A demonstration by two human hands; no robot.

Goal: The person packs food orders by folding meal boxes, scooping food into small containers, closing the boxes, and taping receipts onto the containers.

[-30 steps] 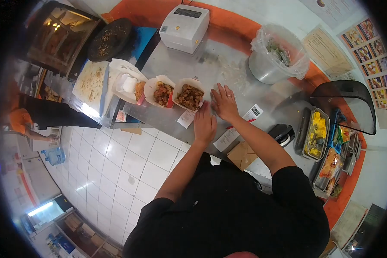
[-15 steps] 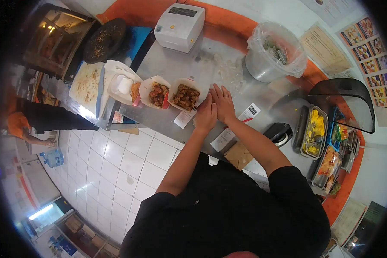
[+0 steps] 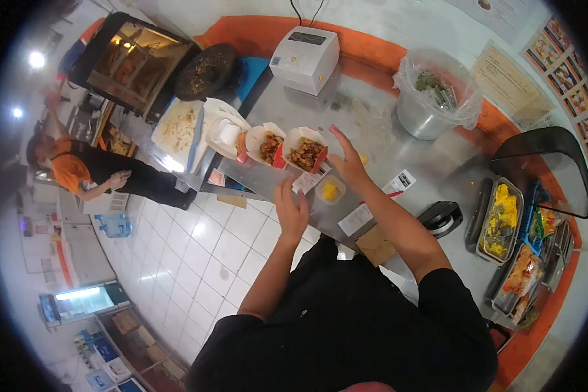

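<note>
My left hand [image 3: 291, 210] is at the counter's front edge, fingers apart and nothing in them. My right hand [image 3: 349, 164] is just right of the nearest food box, fingers spread; I cannot tell whether it touches the box. Between my hands stands a small clear tub [image 3: 330, 190] with yellow food in it. The nearest open paper box [image 3: 320, 160] holds brown fried pieces. Left of it stands a second box [image 3: 258, 138] of reddish-brown pieces, then a white container [image 3: 217, 134] with a white wrapped lump. A printed slip [image 3: 310, 178] lies below the nearest box.
A label printer [image 3: 305, 59] and a bag-lined metal pot [image 3: 431, 104] stand at the back. At right are a tray of yellow food [image 3: 501, 219] and a black device [image 3: 440, 219]. A knife [image 3: 196, 140] lies on the cutting board [image 3: 176, 130]. A co-worker [image 3: 104, 166] stands far left.
My hands, together over the counter before, have moved apart, and the tub of yellow food now shows between them. The view has shifted, bringing more of the co-worker into sight.
</note>
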